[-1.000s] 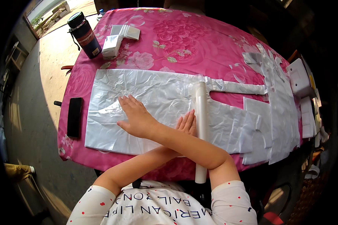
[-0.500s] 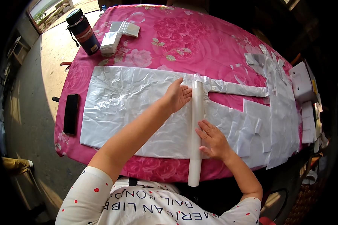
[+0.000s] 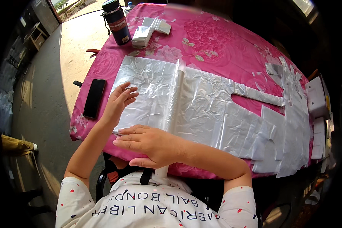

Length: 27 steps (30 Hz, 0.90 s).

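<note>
1. Head view: your silvery plastic sheet (image 3: 201, 104) lies spread along the near side of the pink tablecloth (image 3: 212, 41); the pale tube (image 3: 173, 102) rests across it, left of its middle; the tube's near end runs past the table edge toward your shirt (image 3: 155, 205).

2. You look partway along; the sheet is laid out and the tube is set across it; creases show on both sides of the tube, so the surface seems short of flat; how much is left, the view does not settle.

3. Your left hand (image 3: 121, 100) is released, fingers extended and slightly curved above the sheet's left part; it grasps nothing; whether it brushes the plastic, you cannot tell from here.

4. Your right hand (image 3: 150, 145) is unclenched too, palm down, fingers pointing left and thumb apart; it crosses over the tube's near stretch; no grip shows, but its underside is hidden, so contact cannot be told.
</note>
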Motion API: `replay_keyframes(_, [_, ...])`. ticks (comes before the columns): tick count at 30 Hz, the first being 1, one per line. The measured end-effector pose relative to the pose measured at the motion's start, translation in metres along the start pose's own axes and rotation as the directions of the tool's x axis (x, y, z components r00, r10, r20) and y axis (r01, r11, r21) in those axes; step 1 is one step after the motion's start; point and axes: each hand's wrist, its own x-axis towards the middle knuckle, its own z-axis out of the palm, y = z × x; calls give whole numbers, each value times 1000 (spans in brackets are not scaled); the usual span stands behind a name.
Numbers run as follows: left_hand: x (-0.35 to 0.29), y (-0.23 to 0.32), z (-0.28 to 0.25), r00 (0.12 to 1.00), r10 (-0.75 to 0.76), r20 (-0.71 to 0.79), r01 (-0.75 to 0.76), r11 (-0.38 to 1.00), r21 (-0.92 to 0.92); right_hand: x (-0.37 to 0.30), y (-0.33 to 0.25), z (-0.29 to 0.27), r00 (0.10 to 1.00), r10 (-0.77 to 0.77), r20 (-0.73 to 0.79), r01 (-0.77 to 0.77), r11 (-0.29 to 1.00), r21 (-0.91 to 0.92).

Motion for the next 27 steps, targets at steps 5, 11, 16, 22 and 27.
replay_keyframes(5, [-91, -13, -78, 998, -13, -66, 26, 979, 204, -17, 56, -18, 981, 127, -149, -162, 953, -257])
replay_keyframes(11, [-142, -36, -83, 998, -63, 4, 63, 996, 62, 21, 111, 15, 988, 101, 117, -39, 896, -443])
replay_keyframes(16, [-152, -31, -63, 965, 260, -35, -128, 582, 803, 107, 118, 54, 928, 269, 256, -104, 849, -518])
replay_keyframes(22, [-152, -36, -68, 962, 65, -265, 211, 439, 874, 153, 119, 109, 779, 300, -550, -546, 755, -362])
replay_keyframes(27, [-157, -33, -75, 993, -115, -28, 118, 974, 193, 135, 121, 113, 264, 601, -754, -353, 788, 504])
